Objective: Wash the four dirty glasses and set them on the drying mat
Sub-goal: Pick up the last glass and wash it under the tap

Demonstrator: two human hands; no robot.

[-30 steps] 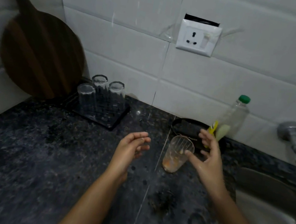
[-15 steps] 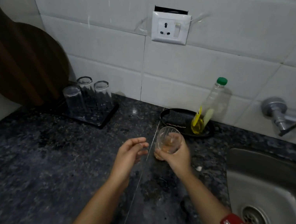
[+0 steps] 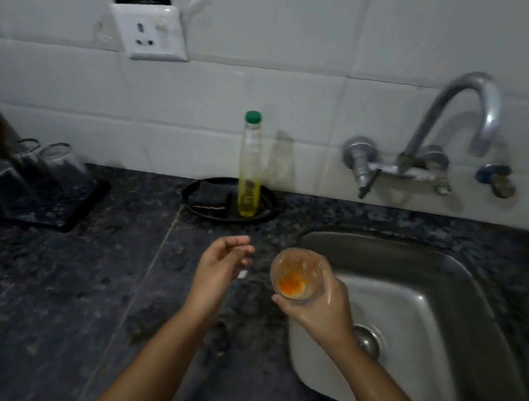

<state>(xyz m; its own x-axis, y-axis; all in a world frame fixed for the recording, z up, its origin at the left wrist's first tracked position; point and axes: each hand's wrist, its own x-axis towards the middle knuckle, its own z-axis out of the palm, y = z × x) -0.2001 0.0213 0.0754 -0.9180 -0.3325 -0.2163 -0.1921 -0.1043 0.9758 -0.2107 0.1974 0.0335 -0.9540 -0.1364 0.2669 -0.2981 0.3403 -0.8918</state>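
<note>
The right hand (image 3: 321, 304) holds a clear dirty glass with orange gunk in the bottom (image 3: 296, 279). The fingers wrap around its side, and the glass is tipped so its open mouth faces up toward the camera. The glass is in the air, right over the left edge of the shiny metal sink (image 3: 418, 315). The round drain (image 3: 366, 341) shows in the sink just past the wrist.

The left hand (image 3: 218, 269) holds nothing. It is half open with the fingers curled loosely, and it floats over the dark speckled stone counter (image 3: 51, 288), just left of the sink and close to the glass but not touching it. A tiny white bit (image 3: 242, 273) lies on the counter by its fingers.

Far to the left of the sink sits a flat black drying mat (image 3: 82, 206). Three clear clean glasses (image 3: 4, 181) stand upside down on it. They look blurry.

Behind the sink's left corner is a round black tray (image 3: 269, 206). A tall clear plastic bottle with yellow liquid and a green cap (image 3: 250, 167) stands on it, next to a dark square scrub pad (image 3: 210, 197).

A curved silver tap (image 3: 455, 126) sticks out of the white tiled wall (image 3: 317, 35) above the sink. A white wall socket (image 3: 149, 31) is up on the wall, well to the left of the tap.
</note>
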